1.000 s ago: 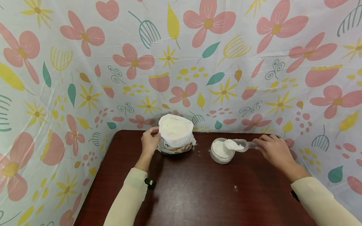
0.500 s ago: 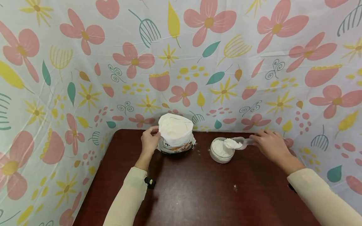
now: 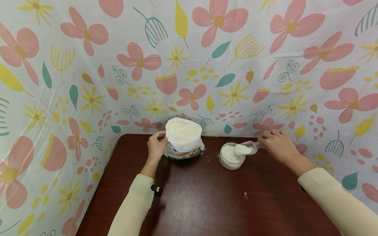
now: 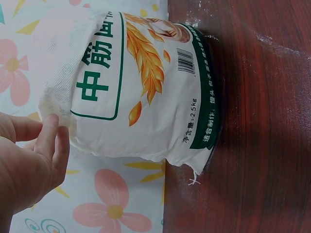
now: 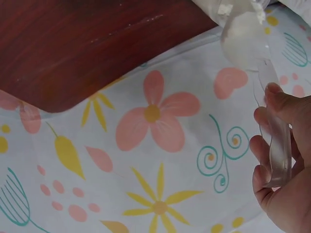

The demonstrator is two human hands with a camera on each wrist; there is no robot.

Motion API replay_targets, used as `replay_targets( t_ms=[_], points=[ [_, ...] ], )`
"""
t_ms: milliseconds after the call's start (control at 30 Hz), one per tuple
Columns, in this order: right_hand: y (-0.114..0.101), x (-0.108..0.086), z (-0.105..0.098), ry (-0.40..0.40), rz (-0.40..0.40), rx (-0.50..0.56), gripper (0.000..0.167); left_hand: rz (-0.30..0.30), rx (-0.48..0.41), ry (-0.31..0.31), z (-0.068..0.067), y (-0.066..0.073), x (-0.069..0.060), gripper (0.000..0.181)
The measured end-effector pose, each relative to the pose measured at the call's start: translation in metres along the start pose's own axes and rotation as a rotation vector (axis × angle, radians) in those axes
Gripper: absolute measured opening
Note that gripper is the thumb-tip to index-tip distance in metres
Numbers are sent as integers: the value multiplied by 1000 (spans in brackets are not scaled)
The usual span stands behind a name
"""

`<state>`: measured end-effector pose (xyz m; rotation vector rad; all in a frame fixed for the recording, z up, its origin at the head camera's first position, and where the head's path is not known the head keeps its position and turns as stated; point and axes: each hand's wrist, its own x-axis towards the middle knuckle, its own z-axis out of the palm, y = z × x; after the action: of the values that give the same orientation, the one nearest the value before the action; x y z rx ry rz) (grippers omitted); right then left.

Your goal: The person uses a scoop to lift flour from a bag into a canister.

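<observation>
An open white flour bag [image 3: 183, 151] stands upright at the back of the table, its mouth folded over and flour inside. My left hand [image 3: 156, 148] pinches the rim on its left side; in the left wrist view the fingertips [image 4: 51, 127] meet the bag's top edge. To the right sits a clear round bowl [image 3: 231, 166] containing white flour. My right hand [image 3: 280, 149] grips the handle of a clear plastic scoop [image 5: 278, 155], fingers curled round it. The scoop's head, heaped with flour [image 3: 242, 149], is over the bowl's right side; whether it touches the rim I cannot tell.
The dark red-brown table [image 3: 200, 200] carries light flour specks, including a small crumb [image 3: 245, 195] toward the front right. A floral cloth [image 3: 189, 65] hangs close behind the table and along both sides.
My right hand has shifted slightly left and away from me, bringing the handle with it, while the heaped scoop stays over the bowl. The left hand and the bag have hardly moved.
</observation>
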<state>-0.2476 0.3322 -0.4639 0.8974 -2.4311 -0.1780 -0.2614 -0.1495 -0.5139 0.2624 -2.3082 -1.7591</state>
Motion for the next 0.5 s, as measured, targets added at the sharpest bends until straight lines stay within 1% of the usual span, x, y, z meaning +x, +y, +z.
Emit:
replay_targets(
  t_ms=[100, 267, 367, 500],
  points=[
    [1, 4, -2, -16, -10, -14, 19, -2, 0, 3, 0, 1, 0, 29],
    [0, 9, -6, -80, -4, -35, 17, -3, 0, 4, 0, 1, 0, 28],
    [0, 11, -8, -111, -6, -51, 20, -5, 1, 5, 0, 0, 1, 28],
    [1, 14, -10, -119, -38, -71, 26, -3, 4, 8, 0, 0, 1, 27]
  ],
)
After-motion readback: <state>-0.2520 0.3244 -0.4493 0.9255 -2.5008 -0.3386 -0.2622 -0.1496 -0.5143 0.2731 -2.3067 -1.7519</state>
